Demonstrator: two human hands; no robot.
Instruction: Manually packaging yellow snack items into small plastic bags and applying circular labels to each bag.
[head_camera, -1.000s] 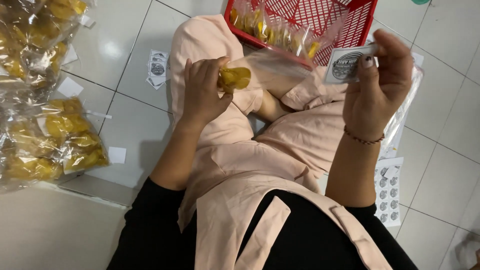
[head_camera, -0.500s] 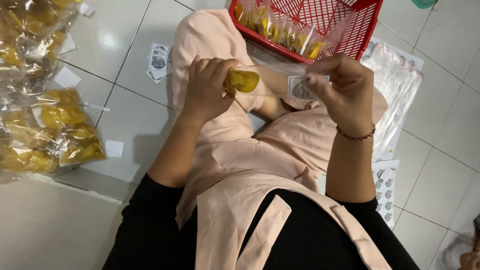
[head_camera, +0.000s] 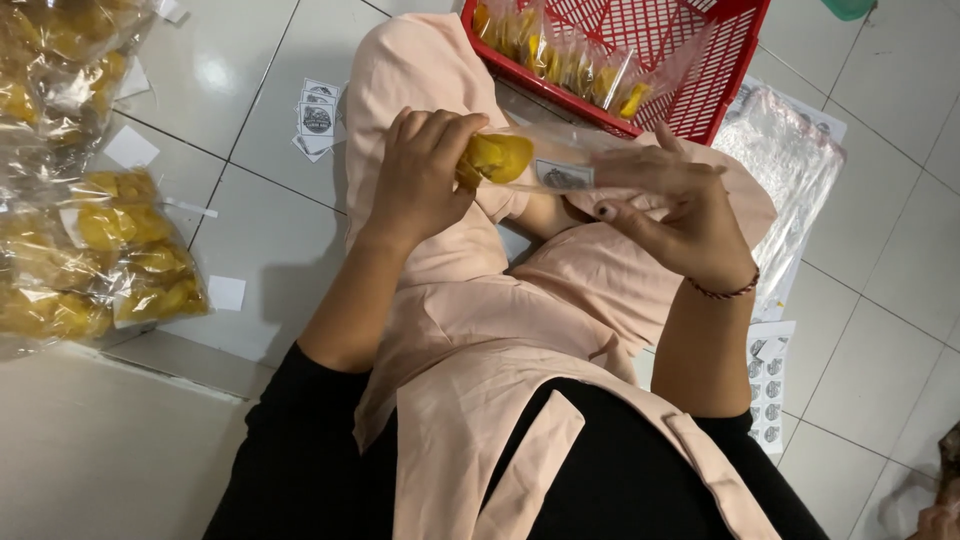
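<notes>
My left hand (head_camera: 425, 170) grips the filled end of a narrow clear packet of yellow snack (head_camera: 505, 158) above my lap. My right hand (head_camera: 670, 205) holds the packet's other, empty end, fingers spread along the plastic. A small printed sticker (head_camera: 565, 177) sits on the packet between the two hands. I wear a peach apron over black clothes.
A red plastic basket (head_camera: 740, 60) with several filled packets stands ahead on the tiled floor. Large bags of yellow snack (head_camera: 90, 250) lie at the left. Loose stickers (head_camera: 315, 118), a sticker sheet (head_camera: 768, 385) and a stack of empty clear bags (head_camera: 790, 170) lie around me.
My right hand came down from the upper right with the sticker and met the packet; the sticker now sits on the packet, and both hands hold it.
</notes>
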